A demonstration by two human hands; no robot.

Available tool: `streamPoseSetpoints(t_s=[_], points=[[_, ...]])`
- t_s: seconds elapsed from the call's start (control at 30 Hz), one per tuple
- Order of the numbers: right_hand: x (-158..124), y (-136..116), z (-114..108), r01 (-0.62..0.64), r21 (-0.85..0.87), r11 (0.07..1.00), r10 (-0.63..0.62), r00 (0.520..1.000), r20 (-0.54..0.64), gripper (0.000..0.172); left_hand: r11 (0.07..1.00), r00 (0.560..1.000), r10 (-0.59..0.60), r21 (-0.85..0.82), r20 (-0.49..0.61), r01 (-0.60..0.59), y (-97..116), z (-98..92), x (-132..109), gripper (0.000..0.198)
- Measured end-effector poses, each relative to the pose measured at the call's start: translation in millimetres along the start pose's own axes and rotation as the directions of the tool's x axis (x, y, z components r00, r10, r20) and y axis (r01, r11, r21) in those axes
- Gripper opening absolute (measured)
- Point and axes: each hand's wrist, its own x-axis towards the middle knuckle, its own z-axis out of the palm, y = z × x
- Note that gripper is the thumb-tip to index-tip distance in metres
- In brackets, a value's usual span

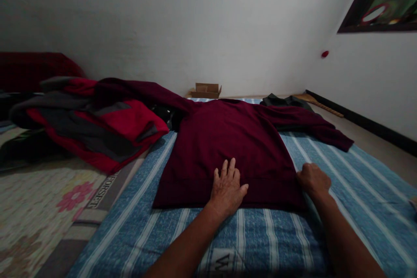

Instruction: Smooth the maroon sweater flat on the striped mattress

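Pressing palm-down, our left grip (228,187) lies spread flat on the maroon sweater (228,139), just above its hem. Our right grip (313,179) is curled closed at the hem's right corner and seems to pinch the edge there, though its fingertips are tucked out of sight.

The sweater lies smoothed out under and beyond both grips on the blue striped bedcover (352,191). One sleeve (312,128) stretches out past the right grip. The other trails off left toward a heaped red and grey jacket (97,130).

We judge the knit soft, limp and light. It should sag wherever it is unsupported and cling a little to the cover, so hem corners, side seams and shoulders look like the best holds.

Bare cover lies between us and the hem, and more to the right of the right grip, where it ends at the floor (374,143). Left of the left grip lies a floral sheet (42,208). Far beyond the collar, a cardboard box (207,90) and a dark garment (283,100) sit near the wall.
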Motion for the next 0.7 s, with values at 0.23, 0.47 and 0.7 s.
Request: streamPoseSetpoints(t_s=[0.23,0.47,0.7], points=[[-32,-40,-14,0.506,0.159,0.848,-0.427,0.829,-0.362,0.033,0.999,0.999,0.044,-0.002,0.02,-0.044,1,-1.3,6,0.05],[-50,-67,33,0.586,0.151,0.797,-0.571,0.81,-0.129,0.061,0.988,0.981,0.152,-0.044,0.124,-0.147,-19,-14.7,15,0.049],[-48,-60,34,0.566,0.168,0.807,-0.559,0.824,-0.092,0.066,0.966,0.955,0.25,-0.106,0.161,-0.236,-44,-24.3,28,0.037]])
